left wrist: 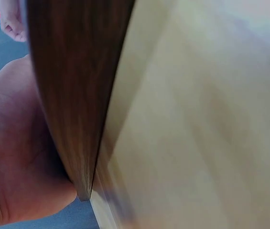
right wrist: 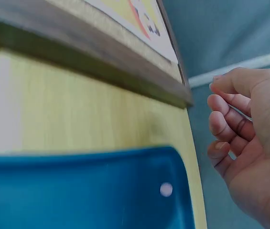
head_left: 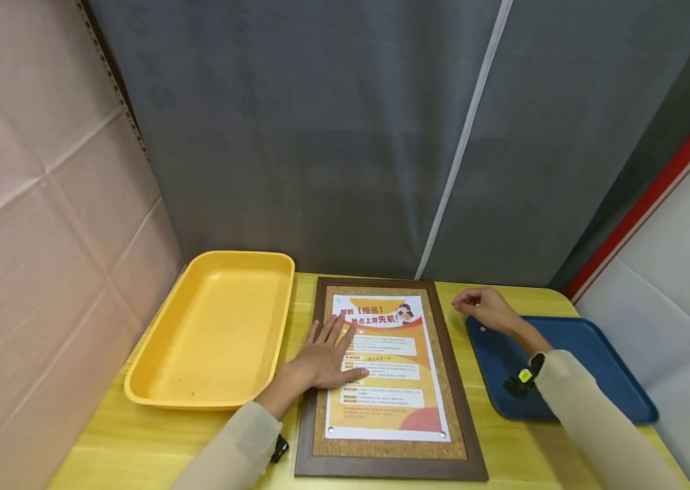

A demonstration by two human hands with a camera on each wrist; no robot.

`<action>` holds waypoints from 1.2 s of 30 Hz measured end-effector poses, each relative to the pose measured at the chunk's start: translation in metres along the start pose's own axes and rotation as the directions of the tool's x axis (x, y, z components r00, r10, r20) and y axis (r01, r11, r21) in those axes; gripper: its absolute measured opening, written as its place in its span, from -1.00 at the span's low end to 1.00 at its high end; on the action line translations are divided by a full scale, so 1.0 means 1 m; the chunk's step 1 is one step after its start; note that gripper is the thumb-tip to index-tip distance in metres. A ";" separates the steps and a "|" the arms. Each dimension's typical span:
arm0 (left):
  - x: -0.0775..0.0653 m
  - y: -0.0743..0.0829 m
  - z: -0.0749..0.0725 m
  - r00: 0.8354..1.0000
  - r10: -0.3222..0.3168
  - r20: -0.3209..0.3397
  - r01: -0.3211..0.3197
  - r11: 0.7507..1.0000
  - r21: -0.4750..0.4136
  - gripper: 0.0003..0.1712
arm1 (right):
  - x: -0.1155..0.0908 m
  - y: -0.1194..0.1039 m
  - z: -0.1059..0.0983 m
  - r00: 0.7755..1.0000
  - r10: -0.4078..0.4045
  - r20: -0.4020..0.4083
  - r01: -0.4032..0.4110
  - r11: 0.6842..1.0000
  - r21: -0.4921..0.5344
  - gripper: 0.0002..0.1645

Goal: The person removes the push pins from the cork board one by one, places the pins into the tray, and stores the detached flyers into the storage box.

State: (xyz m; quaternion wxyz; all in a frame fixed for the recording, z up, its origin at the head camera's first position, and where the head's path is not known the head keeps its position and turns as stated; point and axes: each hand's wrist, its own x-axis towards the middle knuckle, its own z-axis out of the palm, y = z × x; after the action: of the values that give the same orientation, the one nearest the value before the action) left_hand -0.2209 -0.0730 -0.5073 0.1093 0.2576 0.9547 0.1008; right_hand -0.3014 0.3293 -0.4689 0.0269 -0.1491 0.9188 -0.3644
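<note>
My left hand (head_left: 322,361) lies spread on a printed poster (head_left: 382,401), fingers straight, pressing its left side. The poster lies on a cork board (head_left: 390,449) in a dark brown wooden frame (head_left: 460,401). Small round pins (head_left: 443,434) sit at its two lower corners. To the right of the frame, my right hand (head_left: 487,307) is raised over the far left corner of a blue tray (head_left: 602,367). Its fingers are curled, thumb tip against the index finger; I cannot tell whether something tiny is pinched there. A small pale disc (right wrist: 166,189) lies in the tray.
A yellow tray (head_left: 216,340) stands left of the frame on the yellow wood-grain table (head_left: 155,442). Grey cloth (head_left: 320,136) closes off the back. Pale panels stand at the left and right sides, the right one with a red edge (head_left: 657,184).
</note>
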 end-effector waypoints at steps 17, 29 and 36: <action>-0.002 0.004 -0.005 1.000 -0.004 0.013 0.004 0.999 0.040 0.20 | 0.040 -0.046 0.033 0.991 -0.101 0.089 0.095 0.993 0.067 -0.82; 0.001 0.000 0.000 1.000 0.006 -0.004 -0.006 1.000 -0.015 0.21 | 0.062 -0.073 0.065 0.976 -0.148 0.158 0.135 0.987 0.088 -0.80; -0.001 -0.004 0.001 1.000 0.004 -0.014 -0.004 1.000 -0.018 0.22 | 0.078 -0.087 0.080 0.970 -0.164 0.177 0.149 0.984 0.098 -0.80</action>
State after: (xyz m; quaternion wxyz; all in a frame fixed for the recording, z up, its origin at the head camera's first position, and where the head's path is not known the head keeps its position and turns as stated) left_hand -0.2213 -0.0766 -0.5090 0.1049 0.2580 0.9540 0.1113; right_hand -0.3412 0.1930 -0.4641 0.0893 -0.2530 0.8816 -0.3884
